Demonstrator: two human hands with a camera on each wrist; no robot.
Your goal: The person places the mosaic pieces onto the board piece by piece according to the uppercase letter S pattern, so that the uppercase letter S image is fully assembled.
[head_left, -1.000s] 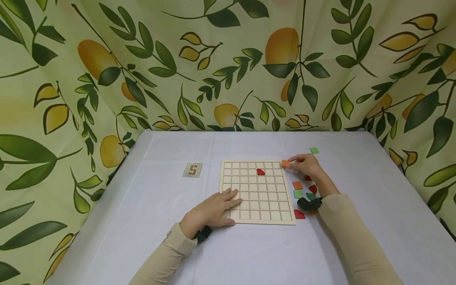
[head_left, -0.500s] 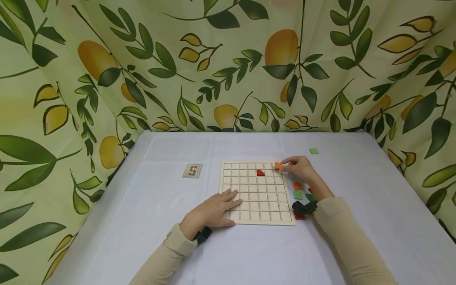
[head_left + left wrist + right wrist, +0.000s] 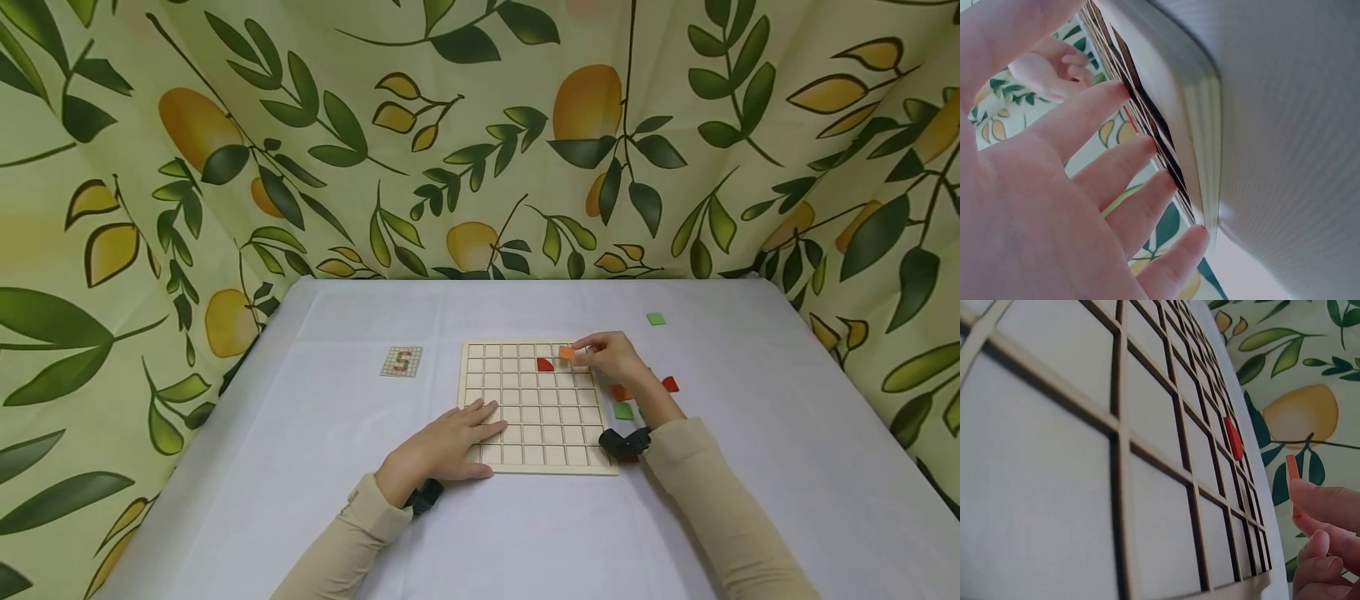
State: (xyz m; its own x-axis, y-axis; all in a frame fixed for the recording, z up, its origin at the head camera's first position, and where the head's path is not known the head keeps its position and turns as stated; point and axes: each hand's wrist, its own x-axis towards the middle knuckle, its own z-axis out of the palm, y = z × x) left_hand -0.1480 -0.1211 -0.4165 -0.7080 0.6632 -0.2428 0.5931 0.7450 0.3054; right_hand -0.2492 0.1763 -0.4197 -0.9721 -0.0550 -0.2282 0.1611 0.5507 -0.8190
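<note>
A pale wooden grid board [image 3: 532,470] lies on the table, with one red quarter-round tile [image 3: 545,364] in a cell near its far side. Just right of that tile, my right hand [image 3: 611,357] pinches an orange square tile [image 3: 567,353] between thumb and fingertip. In the right wrist view, the orange tile [image 3: 1292,478] is held on edge, apart from the board. My left hand [image 3: 446,442] rests on the board's near left corner, fingers spread. The left wrist view shows its fingertips [image 3: 1196,237] touching the board's edge.
A small card [image 3: 402,362] with an S pattern on a grid lies left of the board. Right of it lie an orange tile [image 3: 622,392], a green square [image 3: 623,410] and a red piece [image 3: 671,384], partly behind the forearm. Another green square [image 3: 656,318] lies farther back.
My right hand has moved left with the orange square tile, from beside the board's far right corner to above its cells. The left hand has stayed in place.
</note>
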